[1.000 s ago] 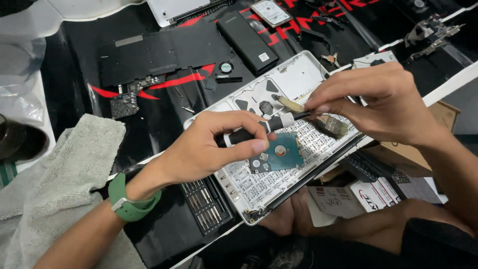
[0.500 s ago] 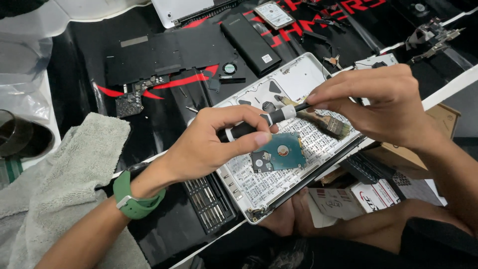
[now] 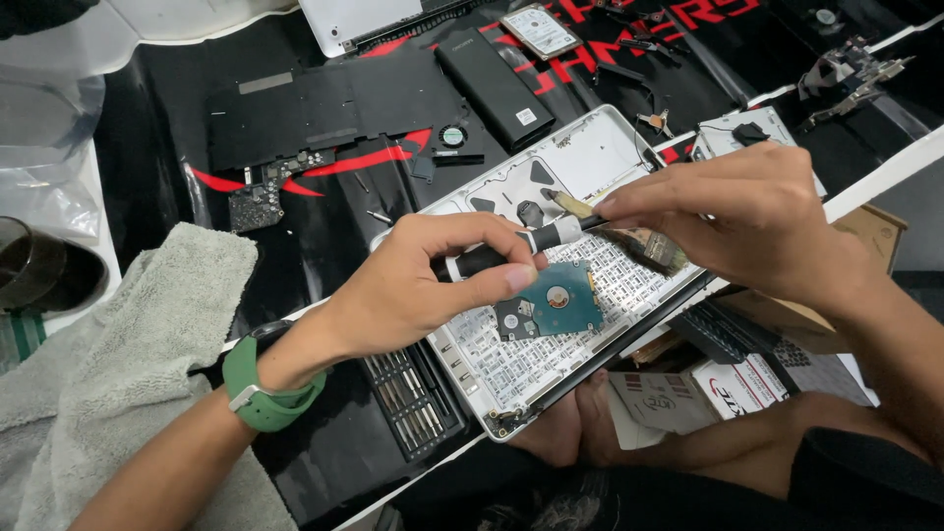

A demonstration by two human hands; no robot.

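Observation:
My left hand (image 3: pixel 423 285), with a green watch (image 3: pixel 264 393) on the wrist, grips a black-handled screwdriver (image 3: pixel 492 258) with a silver collar, held level over an open white laptop case (image 3: pixel 590 157). My right hand (image 3: pixel 747 221) holds a small paintbrush (image 3: pixel 654 246) against the palm, and its fingertips pinch the screwdriver's tip. A hard drive (image 3: pixel 556 303) with a teal circuit board lies face up on the keyboard underside, just below both hands.
A black tray of screwdriver bits (image 3: pixel 408 398) lies beside the case. A grey towel (image 3: pixel 118 334) covers the left. A black battery (image 3: pixel 497 88), a circuit board (image 3: pixel 264 195), a small fan (image 3: pixel 452 136) and another drive (image 3: pixel 539 29) sit behind. Boxes (image 3: pixel 728 379) at lower right.
My left hand left the hard drive and closed around the screwdriver, raising it. My right hand's fingers moved onto the screwdriver's tip while keeping the brush.

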